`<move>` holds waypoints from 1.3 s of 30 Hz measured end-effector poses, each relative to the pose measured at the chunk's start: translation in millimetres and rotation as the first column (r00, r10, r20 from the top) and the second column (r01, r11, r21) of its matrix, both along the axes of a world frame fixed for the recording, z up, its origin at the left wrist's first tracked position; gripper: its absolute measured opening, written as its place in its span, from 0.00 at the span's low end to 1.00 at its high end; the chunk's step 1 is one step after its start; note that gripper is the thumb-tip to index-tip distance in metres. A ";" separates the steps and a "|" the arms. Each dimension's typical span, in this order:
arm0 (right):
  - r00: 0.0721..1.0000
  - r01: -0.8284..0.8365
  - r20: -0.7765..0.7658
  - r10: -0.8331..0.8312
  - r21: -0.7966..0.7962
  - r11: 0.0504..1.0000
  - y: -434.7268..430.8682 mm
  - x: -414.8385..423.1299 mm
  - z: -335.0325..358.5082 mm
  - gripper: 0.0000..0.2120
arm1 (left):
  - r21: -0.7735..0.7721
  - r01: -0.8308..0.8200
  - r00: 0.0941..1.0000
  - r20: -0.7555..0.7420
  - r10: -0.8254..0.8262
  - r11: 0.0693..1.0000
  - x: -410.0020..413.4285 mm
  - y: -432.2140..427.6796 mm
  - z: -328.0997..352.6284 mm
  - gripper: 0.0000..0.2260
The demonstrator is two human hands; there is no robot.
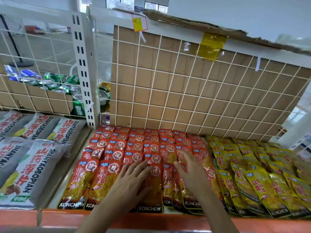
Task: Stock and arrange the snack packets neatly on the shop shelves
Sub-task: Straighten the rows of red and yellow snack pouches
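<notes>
On the shelf (67,217), red snack packets (117,148) are laid in neat rows, and yellow snack packets (252,165) are set just beside them on the right. The left hand (129,180) is laid flat on the front red packets, with fingers straight and a little spread. The right hand (190,170) is held over the red packets, fingers loose and apart. It is blurred, so a touch cannot be told. Grey bags (33,165) are stacked on the left.

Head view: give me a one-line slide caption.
Left hand and right hand rest open on red snack packets, flanked by grey bags and yellow packets.
</notes>
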State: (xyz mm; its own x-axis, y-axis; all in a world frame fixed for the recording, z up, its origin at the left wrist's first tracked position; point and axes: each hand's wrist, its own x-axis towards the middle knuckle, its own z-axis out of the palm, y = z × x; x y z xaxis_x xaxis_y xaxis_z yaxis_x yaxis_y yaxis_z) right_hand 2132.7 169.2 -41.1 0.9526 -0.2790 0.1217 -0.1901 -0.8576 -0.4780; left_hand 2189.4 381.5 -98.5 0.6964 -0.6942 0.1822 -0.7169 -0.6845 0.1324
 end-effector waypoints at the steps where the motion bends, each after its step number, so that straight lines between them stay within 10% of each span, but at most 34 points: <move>1: 1.000 0.018 -0.011 -0.018 -0.011 1.000 -6.2 -5.2 -1.7 0.23 | -0.021 0.009 1.000 -0.004 -0.009 1.000 -0.9 -3.1 1.7 0.24; 7: 0.984 0.005 -0.178 -0.019 -0.076 0.997 -20.6 -24.8 -12.0 0.56 | -0.081 0.081 0.995 -0.044 -0.085 0.993 -10.1 -30.3 10.9 0.20; 13: 0.986 0.001 -0.169 0.003 0.023 1.000 -12.0 -26.0 -19.9 0.34 | -0.041 0.146 0.978 -0.147 -0.151 0.988 -27.1 -50.5 11.3 0.19; 19: 0.999 0.048 0.006 -0.050 0.188 0.981 -9.1 -31.0 -27.1 0.32 | -0.267 -0.001 0.974 -0.217 -0.059 0.964 -33.3 -63.2 17.1 0.30; 25: 0.998 0.034 0.045 -0.045 0.221 0.975 -13.7 -30.2 -27.2 0.31 | -0.338 -0.113 0.951 -0.308 0.003 0.934 -39.8 -78.4 24.6 0.14; 39: 0.997 -0.014 0.080 -0.012 0.321 0.947 -15.0 -27.6 -30.3 0.33 | -0.487 -0.386 0.780 -0.625 -0.004 0.783 -45.3 -86.9 30.6 0.11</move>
State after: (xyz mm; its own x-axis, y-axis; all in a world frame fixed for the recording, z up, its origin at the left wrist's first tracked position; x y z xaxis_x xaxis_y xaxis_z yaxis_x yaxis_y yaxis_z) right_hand 2105.1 154.3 -71.4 0.9437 -0.3150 0.1012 -0.1397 -0.6567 -0.7411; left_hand 2144.1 294.6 -67.8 0.9011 -0.4334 0.0137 -0.2299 -0.4508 0.8625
